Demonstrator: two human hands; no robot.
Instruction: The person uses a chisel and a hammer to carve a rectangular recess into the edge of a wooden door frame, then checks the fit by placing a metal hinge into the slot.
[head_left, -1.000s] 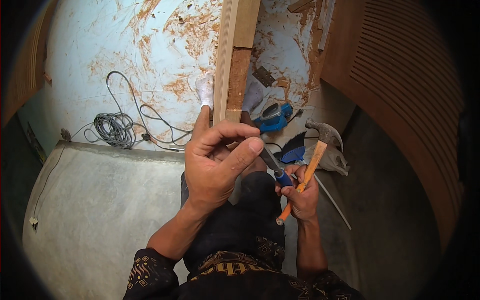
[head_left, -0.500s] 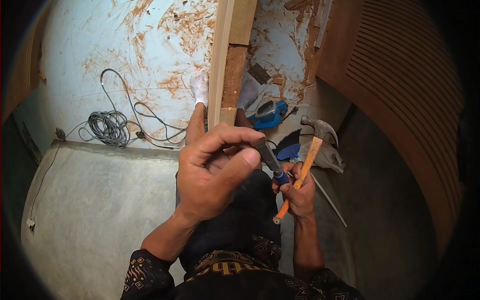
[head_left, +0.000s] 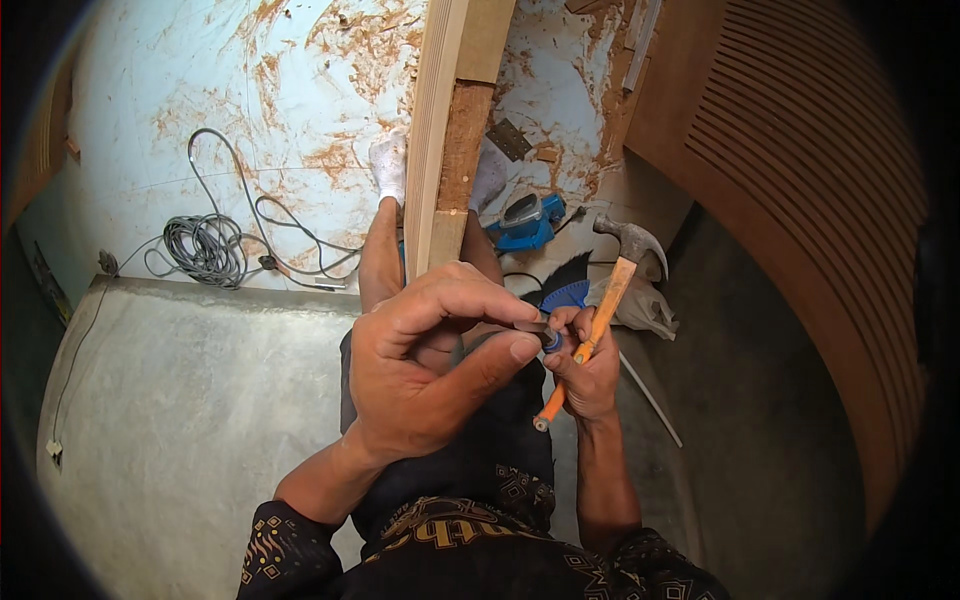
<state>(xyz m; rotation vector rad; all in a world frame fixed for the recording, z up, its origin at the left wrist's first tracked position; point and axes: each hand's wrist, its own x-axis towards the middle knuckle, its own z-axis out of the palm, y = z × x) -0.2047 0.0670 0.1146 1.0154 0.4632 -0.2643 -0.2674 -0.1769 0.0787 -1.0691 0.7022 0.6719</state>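
My right hand (head_left: 592, 388) is wrapped round the orange-painted wooden handle of a claw hammer (head_left: 613, 292), whose steel head points away from me. The same hand also grips a chisel (head_left: 552, 341) by its blue handle. Thumb and forefinger of my left hand (head_left: 415, 355) close round the chisel's steel blade, which is seen foreshortened between the two hands. Beyond them a wooden door (head_left: 452, 215) stands on edge between my legs. A rough, shallow recess (head_left: 466, 145) is cut in its edge.
A blue power planer (head_left: 530, 222) and a metal hinge (head_left: 510, 139) lie right of the door. Nearer are a blue-and-black broom (head_left: 566, 292) and a plastic bag (head_left: 648, 312). A coiled cable (head_left: 205, 255) lies at left among wood shavings. A slatted wooden panel (head_left: 800, 190) curves along the right.
The chisel has tilted, so its blade looks much shorter. My left fingers have moved right and down along it, closer to my right hand. The hammer stays in my right hand.
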